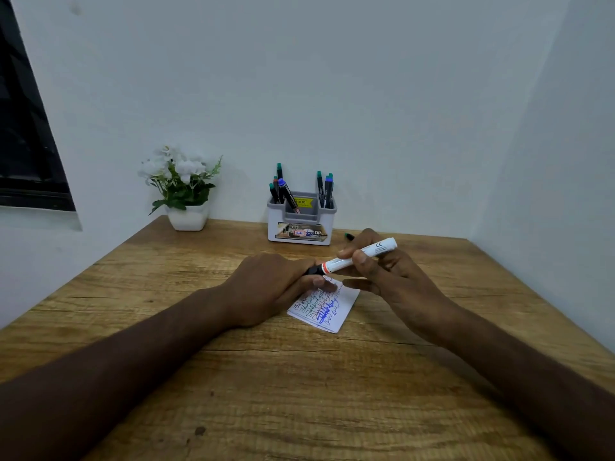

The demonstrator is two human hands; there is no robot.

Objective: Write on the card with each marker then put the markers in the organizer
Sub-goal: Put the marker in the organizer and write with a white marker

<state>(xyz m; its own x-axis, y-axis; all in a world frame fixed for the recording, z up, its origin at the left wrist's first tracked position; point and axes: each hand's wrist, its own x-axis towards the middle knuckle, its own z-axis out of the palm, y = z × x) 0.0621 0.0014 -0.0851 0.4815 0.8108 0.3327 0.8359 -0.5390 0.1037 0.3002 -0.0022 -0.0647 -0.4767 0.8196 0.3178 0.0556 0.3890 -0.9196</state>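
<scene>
Presently both hands grip one white marker (361,255) above the card (327,304): the right hand (382,271) pinches the barrel, the left hand (276,284) closes around the black cap end, apparently so the cap can be pulled or pressed. The card lies on the counter (166,327) beneath, already scribbled. The organizer (301,224) behind holds several markers.

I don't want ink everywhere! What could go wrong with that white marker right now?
1. Both hands, left hand at the dark cap end and right hand on the barrel, hold the white marker just above the card; an open tip might smudge the writing.
2. The organizer looks crowded, so slotting in another marker could jostle the others.
</scene>
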